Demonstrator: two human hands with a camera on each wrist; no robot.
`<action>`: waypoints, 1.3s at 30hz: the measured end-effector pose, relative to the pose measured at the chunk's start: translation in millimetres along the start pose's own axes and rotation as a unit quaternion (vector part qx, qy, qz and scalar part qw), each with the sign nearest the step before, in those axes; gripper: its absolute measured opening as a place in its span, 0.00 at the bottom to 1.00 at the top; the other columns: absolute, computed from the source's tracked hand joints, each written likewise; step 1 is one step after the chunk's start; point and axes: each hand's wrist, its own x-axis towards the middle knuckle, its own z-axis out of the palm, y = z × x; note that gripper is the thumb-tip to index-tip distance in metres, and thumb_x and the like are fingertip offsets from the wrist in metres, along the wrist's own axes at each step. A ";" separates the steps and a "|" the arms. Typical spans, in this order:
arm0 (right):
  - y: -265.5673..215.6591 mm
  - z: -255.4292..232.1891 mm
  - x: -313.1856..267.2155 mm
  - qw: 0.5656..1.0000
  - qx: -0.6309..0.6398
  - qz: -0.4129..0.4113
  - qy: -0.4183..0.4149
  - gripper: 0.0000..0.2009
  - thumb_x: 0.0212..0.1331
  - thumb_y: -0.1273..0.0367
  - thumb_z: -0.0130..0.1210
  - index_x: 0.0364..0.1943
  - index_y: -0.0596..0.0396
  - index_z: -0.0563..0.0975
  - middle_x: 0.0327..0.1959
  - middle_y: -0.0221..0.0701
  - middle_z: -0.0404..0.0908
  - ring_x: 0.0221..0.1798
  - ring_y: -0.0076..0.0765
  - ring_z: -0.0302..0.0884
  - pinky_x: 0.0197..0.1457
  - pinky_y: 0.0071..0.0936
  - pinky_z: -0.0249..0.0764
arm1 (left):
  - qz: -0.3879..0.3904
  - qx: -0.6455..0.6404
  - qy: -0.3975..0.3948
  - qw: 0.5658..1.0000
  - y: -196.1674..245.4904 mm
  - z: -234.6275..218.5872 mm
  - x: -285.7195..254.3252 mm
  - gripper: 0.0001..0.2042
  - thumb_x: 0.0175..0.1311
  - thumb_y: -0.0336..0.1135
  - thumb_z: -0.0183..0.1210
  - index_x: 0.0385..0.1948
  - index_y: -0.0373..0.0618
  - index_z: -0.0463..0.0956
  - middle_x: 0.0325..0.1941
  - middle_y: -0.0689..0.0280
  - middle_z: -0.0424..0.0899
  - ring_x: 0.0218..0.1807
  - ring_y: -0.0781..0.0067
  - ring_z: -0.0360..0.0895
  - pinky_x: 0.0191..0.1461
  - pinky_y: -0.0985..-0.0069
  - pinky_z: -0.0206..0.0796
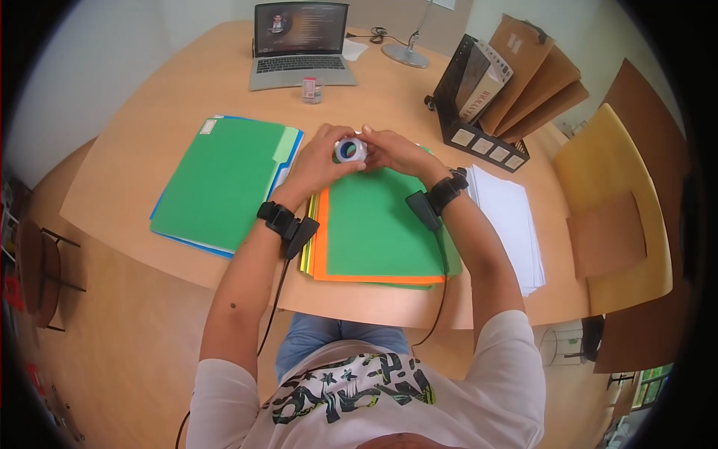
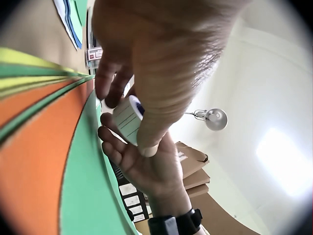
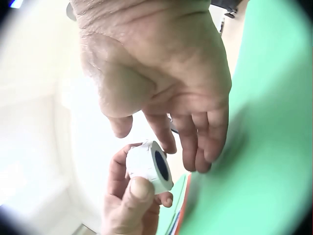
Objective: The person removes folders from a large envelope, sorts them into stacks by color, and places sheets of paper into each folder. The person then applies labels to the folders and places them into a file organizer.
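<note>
The left hand [image 1: 321,162] pinches a white roll [image 3: 150,167] between thumb and fingers; the roll has a dark blue core and thin printed lines on its outer face. The right hand [image 1: 402,156] is held palm inward with fingers extended and lightly bent, just beside the roll; whether a fingertip makes contact cannot be determined. Both wrists carry black straps. The roll is held above the far end of a central folder stack [image 1: 385,224], green on top with orange and yellow below, which reaches toward the front edge of the tabletop [image 1: 202,82]. To its left, toward the front left corner, lies a second stack [image 1: 221,179], a green folder over a blue one, set at an angle. To its right, near the right edge, white sheets [image 1: 507,224] lie in a slightly uneven pile. Toward the far right edge stands a black organiser [image 1: 452,133] with white labels, holding a book and upright brown folders [image 1: 516,49]. Near the far edge, an open laptop [image 1: 302,41] stands with its screen lit, a small clear box [image 1: 317,96] with a red-and-white pack before it, and a lamp base [image 1: 404,55] to its right.
</note>
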 end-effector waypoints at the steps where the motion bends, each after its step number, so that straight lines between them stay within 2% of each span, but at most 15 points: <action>1: -2.5 6.8 -9.3 0.999 0.031 -0.006 -0.025 0.23 0.66 0.53 0.49 0.53 0.58 0.72 0.44 0.31 0.79 0.42 0.29 0.78 0.48 0.24 0.75 | -0.016 0.027 -0.006 0.999 14.1 -6.6 0.7 0.25 0.45 0.39 0.70 0.48 0.47 0.72 0.47 0.60 0.73 0.47 0.59 0.76 0.48 0.70 0.70; 8: 7.9 10.7 -23.4 0.988 0.140 -0.067 0.000 0.22 0.60 0.62 0.60 0.54 0.58 0.71 0.44 0.30 0.78 0.41 0.27 0.78 0.45 0.24 0.76 | -0.017 0.025 -0.036 0.999 34.9 -5.5 1.0 0.27 0.48 0.37 0.68 0.52 0.48 0.69 0.48 0.60 0.73 0.47 0.56 0.76 0.48 0.66 0.70; 11: -8.6 -15.5 -33.3 0.981 -0.110 -0.065 0.144 0.23 0.53 0.64 0.65 0.52 0.55 0.73 0.41 0.32 0.78 0.42 0.30 0.78 0.45 0.26 0.75 | -0.001 0.075 -0.049 0.996 23.3 -2.4 -0.8 0.31 0.47 0.36 0.69 0.57 0.47 0.65 0.51 0.59 0.72 0.47 0.59 0.74 0.49 0.68 0.69; 12: -10.5 -32.0 -34.9 0.925 -0.306 -0.040 0.223 0.25 0.49 0.62 0.66 0.53 0.50 0.74 0.44 0.35 0.78 0.43 0.35 0.78 0.47 0.30 0.75 | 0.012 0.101 -0.051 0.993 15.6 -1.2 -2.1 0.33 0.47 0.36 0.69 0.59 0.47 0.64 0.52 0.58 0.72 0.47 0.60 0.73 0.49 0.69 0.69; 13: -8.8 -49.9 -38.2 0.823 -0.487 -0.014 0.292 0.28 0.45 0.61 0.67 0.54 0.45 0.74 0.47 0.38 0.77 0.44 0.40 0.78 0.48 0.34 0.74 | 0.004 0.155 -0.063 0.986 8.5 -0.8 -3.9 0.34 0.47 0.38 0.69 0.59 0.46 0.64 0.53 0.57 0.72 0.50 0.58 0.72 0.51 0.67 0.68; 15: 15.8 -85.1 -48.0 0.676 -0.615 -0.001 0.407 0.25 0.41 0.64 0.68 0.48 0.46 0.77 0.41 0.42 0.79 0.47 0.48 0.77 0.50 0.37 0.74 | -0.010 0.261 -0.085 0.962 -0.8 -0.7 -5.3 0.36 0.48 0.44 0.68 0.60 0.46 0.63 0.54 0.54 0.71 0.55 0.54 0.70 0.55 0.63 0.67; 17: 30.6 -119.3 -58.1 0.685 -0.596 0.072 0.413 0.25 0.40 0.65 0.67 0.48 0.45 0.77 0.44 0.42 0.79 0.49 0.50 0.76 0.52 0.39 0.74 | -0.071 0.292 -0.091 0.949 2.6 -4.1 -5.2 0.38 0.47 0.49 0.68 0.60 0.45 0.63 0.54 0.53 0.71 0.57 0.52 0.68 0.56 0.61 0.67; 20: 46.8 -136.6 -69.0 0.690 -0.598 0.092 0.399 0.25 0.38 0.64 0.67 0.47 0.47 0.78 0.42 0.44 0.81 0.48 0.50 0.77 0.51 0.37 0.73 | -0.158 0.319 -0.109 0.928 15.8 -10.6 -3.3 0.39 0.46 0.53 0.68 0.59 0.42 0.64 0.54 0.53 0.71 0.57 0.52 0.69 0.55 0.61 0.67; 21: 51.0 -140.4 -70.5 0.715 -0.575 0.097 0.386 0.26 0.37 0.65 0.66 0.48 0.50 0.78 0.44 0.44 0.81 0.49 0.49 0.77 0.51 0.37 0.73 | -0.186 0.325 -0.117 0.920 19.5 -12.0 -3.5 0.39 0.45 0.54 0.68 0.58 0.40 0.65 0.53 0.53 0.72 0.56 0.53 0.71 0.54 0.62 0.68; 27: 59.5 -139.9 -83.5 0.747 -0.550 0.022 0.373 0.26 0.42 0.63 0.65 0.51 0.52 0.76 0.44 0.41 0.81 0.48 0.46 0.78 0.50 0.36 0.74 | -0.231 0.249 -0.162 0.926 14.2 -19.4 -1.6 0.34 0.47 0.53 0.67 0.57 0.47 0.68 0.48 0.57 0.80 0.52 0.58 0.77 0.52 0.64 0.70; 30: 32.0 -98.3 -107.3 0.773 -0.479 -0.003 0.416 0.20 0.47 0.62 0.63 0.46 0.54 0.79 0.38 0.40 0.83 0.41 0.43 0.80 0.44 0.33 0.74 | -0.228 0.217 -0.157 0.936 -8.8 -20.6 -1.2 0.33 0.48 0.52 0.66 0.56 0.48 0.68 0.47 0.60 0.82 0.54 0.57 0.76 0.55 0.64 0.68; 33: 30.2 -72.4 -140.0 0.879 -0.380 0.059 0.281 0.17 0.50 0.59 0.62 0.41 0.56 0.81 0.31 0.39 0.83 0.36 0.40 0.80 0.40 0.31 0.72 | -0.219 0.187 -0.153 0.945 -18.8 -26.2 0.2 0.30 0.51 0.42 0.65 0.58 0.47 0.68 0.40 0.59 0.83 0.42 0.61 0.81 0.44 0.67 0.73; 36: 24.1 -25.1 -164.3 0.862 -0.451 0.050 0.225 0.18 0.51 0.57 0.62 0.38 0.57 0.81 0.27 0.39 0.83 0.35 0.40 0.81 0.39 0.31 0.72 | -0.295 0.012 -0.167 0.941 -8.7 -34.4 2.1 0.29 0.53 0.31 0.62 0.61 0.48 0.66 0.29 0.61 0.82 0.24 0.71 0.80 0.28 0.74 0.73; 37: 21.9 -13.2 -168.3 0.859 -0.452 0.084 0.225 0.17 0.51 0.59 0.63 0.39 0.55 0.80 0.26 0.33 0.79 0.31 0.30 0.76 0.34 0.26 0.68 | -0.280 -0.021 -0.140 0.949 -3.9 -34.2 0.1 0.29 0.54 0.26 0.60 0.61 0.41 0.64 0.22 0.64 0.78 0.15 0.78 0.72 0.18 0.81 0.66; 39: 30.4 -2.9 -169.7 0.835 -0.477 0.081 0.262 0.17 0.51 0.58 0.63 0.39 0.55 0.80 0.25 0.33 0.79 0.31 0.30 0.76 0.33 0.26 0.68 | -0.319 -0.012 -0.118 0.940 -14.0 -31.9 0.1 0.27 0.56 0.32 0.62 0.58 0.36 0.65 0.23 0.63 0.79 0.17 0.78 0.73 0.20 0.80 0.66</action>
